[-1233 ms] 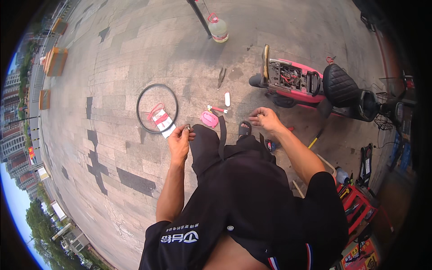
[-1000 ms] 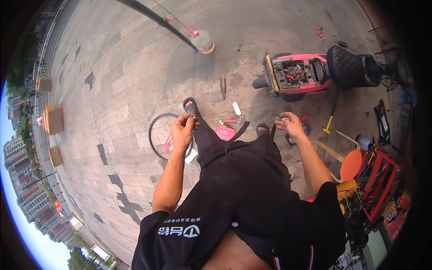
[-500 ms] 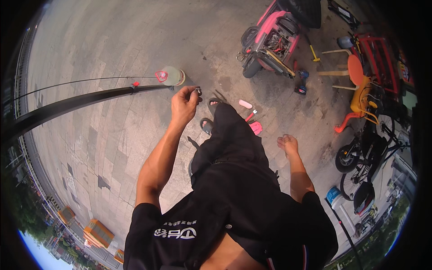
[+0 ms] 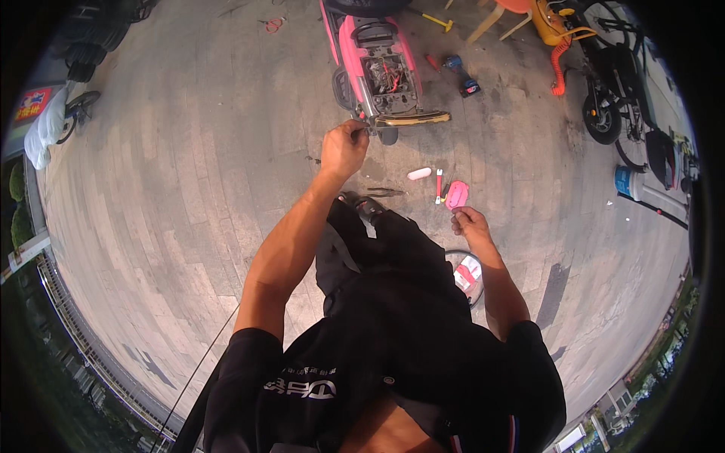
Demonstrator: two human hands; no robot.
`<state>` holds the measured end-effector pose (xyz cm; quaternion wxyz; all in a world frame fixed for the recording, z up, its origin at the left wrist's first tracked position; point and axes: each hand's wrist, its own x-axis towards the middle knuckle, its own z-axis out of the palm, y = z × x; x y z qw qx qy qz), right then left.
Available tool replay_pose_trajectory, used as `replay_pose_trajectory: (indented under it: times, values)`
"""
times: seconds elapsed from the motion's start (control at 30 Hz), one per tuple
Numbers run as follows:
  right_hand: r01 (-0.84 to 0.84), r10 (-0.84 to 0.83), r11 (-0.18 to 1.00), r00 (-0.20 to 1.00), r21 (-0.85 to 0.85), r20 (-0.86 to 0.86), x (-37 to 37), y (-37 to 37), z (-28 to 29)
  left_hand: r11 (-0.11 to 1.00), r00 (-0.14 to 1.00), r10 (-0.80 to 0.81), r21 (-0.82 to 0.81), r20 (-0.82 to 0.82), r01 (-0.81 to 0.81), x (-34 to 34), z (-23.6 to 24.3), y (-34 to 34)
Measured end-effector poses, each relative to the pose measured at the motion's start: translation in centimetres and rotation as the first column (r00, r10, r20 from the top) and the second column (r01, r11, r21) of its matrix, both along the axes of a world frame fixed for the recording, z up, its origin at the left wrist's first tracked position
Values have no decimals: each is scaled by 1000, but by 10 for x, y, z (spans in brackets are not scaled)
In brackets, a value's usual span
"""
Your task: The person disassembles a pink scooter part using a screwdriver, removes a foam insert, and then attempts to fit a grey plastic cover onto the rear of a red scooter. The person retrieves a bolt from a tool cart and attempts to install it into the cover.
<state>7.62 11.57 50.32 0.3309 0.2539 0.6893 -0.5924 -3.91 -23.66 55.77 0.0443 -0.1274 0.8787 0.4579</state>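
Note:
My left hand (image 4: 345,149) is raised in front of a pink scooter (image 4: 381,57), its fingers pinched; the small metal part seen in them earlier is mostly hidden now. The scooter's body is partly opened, with red and dark wires (image 4: 390,78) showing. My right hand (image 4: 474,226) hangs with curled fingers, and I see nothing in it. In the picture it lies just below a pink plastic piece (image 4: 456,195) on the ground. Beside that piece are a red-handled tool (image 4: 439,186), a pale pink oval piece (image 4: 419,174) and pliers (image 4: 385,192) near my feet.
Right of the scooter lie a blue cordless driver (image 4: 461,75) and a yellow hammer (image 4: 438,21). Farther right are an orange-topped stool (image 4: 498,19), a yellow tank (image 4: 550,26) with a coiled red hose (image 4: 559,66), a parked black two-wheeler (image 4: 608,94) and a bucket (image 4: 627,181).
I have turned to the right, so the scooter now stands ahead of me. My left hand has swung from the pole and bucket to the scooter, still pinched. My right fingers have curled in.

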Motion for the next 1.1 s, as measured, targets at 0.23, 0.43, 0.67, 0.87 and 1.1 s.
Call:
replay_pose_trajectory:
  times: [0.23, 0.43, 0.67, 0.87, 1.1]
  values:
    - [366, -381, 915, 922, -170, -63, 0, -69, 48, 901, 904, -423, -133, -65, 412, -106, -23, 16]
    - [526, -528, 833, 848, -169, 37, -11, -148, 53, 684, 684, -728, 15, -37, 729, -139, -59, 33]
    - [655, -650, 753, 755, -60, 87, -47, -185, 62, 565, 578, -803, 123, -147, 816, -150, -67, 36]
    - [803, -798, 568, 591, -181, 117, -77, -200, 61, 549, 600, -781, 267, -172, 792, -153, -68, 34]
    - [823, -858, 487, 513, -291, 15, -114, -202, 34, 590, 658, -732, 321, -176, 741, -150, -71, 35]
